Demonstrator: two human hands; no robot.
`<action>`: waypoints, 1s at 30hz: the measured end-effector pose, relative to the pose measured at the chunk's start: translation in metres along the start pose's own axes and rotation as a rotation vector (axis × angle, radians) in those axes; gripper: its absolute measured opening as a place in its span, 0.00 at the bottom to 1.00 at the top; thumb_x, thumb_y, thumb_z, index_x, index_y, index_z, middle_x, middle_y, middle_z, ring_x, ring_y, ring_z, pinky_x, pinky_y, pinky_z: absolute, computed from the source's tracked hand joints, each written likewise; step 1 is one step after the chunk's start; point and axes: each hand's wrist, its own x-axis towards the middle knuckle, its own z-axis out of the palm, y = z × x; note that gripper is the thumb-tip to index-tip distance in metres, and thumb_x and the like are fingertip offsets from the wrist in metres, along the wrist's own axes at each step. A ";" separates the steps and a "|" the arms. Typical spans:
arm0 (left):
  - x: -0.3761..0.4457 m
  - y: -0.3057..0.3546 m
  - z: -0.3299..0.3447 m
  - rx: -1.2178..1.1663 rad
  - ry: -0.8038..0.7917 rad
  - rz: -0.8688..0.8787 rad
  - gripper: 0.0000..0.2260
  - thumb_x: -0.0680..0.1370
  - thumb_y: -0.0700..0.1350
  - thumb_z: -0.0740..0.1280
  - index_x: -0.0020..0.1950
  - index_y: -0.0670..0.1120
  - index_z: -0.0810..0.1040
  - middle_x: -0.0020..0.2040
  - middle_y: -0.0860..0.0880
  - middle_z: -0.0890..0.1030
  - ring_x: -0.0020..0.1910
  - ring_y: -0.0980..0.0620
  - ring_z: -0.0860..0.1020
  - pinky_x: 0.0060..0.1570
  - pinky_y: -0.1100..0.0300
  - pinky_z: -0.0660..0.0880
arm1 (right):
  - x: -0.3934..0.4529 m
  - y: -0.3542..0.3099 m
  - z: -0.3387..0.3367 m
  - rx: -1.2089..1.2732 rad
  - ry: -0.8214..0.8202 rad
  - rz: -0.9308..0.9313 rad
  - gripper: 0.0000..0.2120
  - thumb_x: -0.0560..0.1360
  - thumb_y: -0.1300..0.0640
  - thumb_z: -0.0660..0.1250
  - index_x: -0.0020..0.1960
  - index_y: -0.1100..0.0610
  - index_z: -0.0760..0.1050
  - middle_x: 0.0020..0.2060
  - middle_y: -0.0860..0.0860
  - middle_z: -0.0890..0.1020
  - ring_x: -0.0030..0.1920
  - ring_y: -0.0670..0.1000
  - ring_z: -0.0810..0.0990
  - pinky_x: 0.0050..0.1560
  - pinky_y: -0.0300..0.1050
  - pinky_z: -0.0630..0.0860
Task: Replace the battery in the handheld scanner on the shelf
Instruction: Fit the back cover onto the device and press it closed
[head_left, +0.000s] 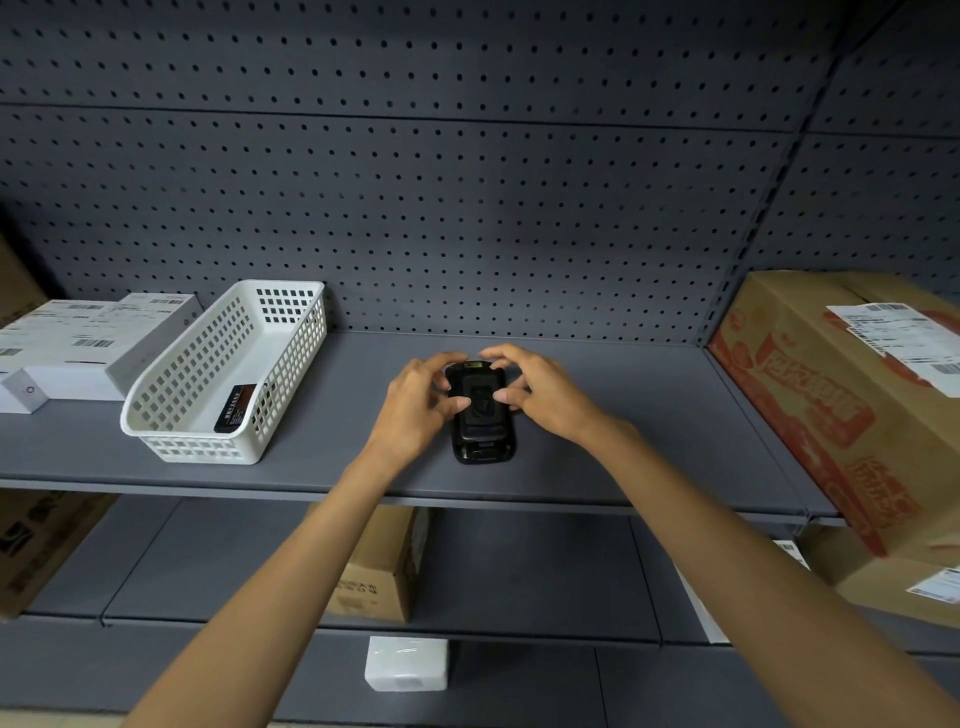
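Black handheld scanner (480, 415) lies back side up on the grey shelf (649, 415), roughly mid-shelf, long axis running front to back. Both hands are on it. Left hand (421, 408) comes in from the left, fingers curled over the scanner's far left corner and edge, thumb resting on the raised centre of the back. Right hand (540, 389) mirrors it from the right, fingers arched over the far right corner, thumb pressing the same raised centre part. Between them the two hands grip the upper half; the near end of the scanner sits bare on the shelf. To the left, well apart from the hands, a white plastic basket (228, 374) stands on the same shelf, and in it a black battery (236, 408) with a red-edged label leans against the near right wall. White flat boxes (88, 343) with barcode stickers lie left of the basket. A large cardboard box (841, 395) with red print fills the right end. Grey pegboard (415, 197) behind.
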 end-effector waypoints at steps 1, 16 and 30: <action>0.000 0.001 0.000 -0.005 0.007 -0.004 0.22 0.75 0.40 0.71 0.68 0.51 0.74 0.48 0.48 0.72 0.44 0.49 0.78 0.55 0.50 0.78 | 0.000 0.000 0.000 -0.002 0.007 -0.005 0.24 0.76 0.68 0.66 0.70 0.54 0.70 0.63 0.54 0.76 0.42 0.48 0.81 0.55 0.48 0.81; -0.001 0.004 -0.001 -0.006 0.015 -0.008 0.22 0.75 0.39 0.71 0.68 0.52 0.74 0.49 0.47 0.73 0.40 0.57 0.75 0.47 0.63 0.72 | -0.001 -0.001 0.003 0.007 0.025 0.003 0.23 0.76 0.68 0.66 0.69 0.53 0.70 0.64 0.54 0.76 0.46 0.50 0.83 0.57 0.50 0.80; -0.005 0.000 0.000 0.020 -0.010 -0.003 0.22 0.75 0.39 0.71 0.68 0.52 0.74 0.50 0.48 0.74 0.40 0.57 0.75 0.47 0.63 0.70 | -0.004 -0.004 0.004 -0.023 -0.014 0.032 0.22 0.76 0.67 0.67 0.68 0.53 0.72 0.61 0.54 0.79 0.48 0.52 0.83 0.57 0.49 0.79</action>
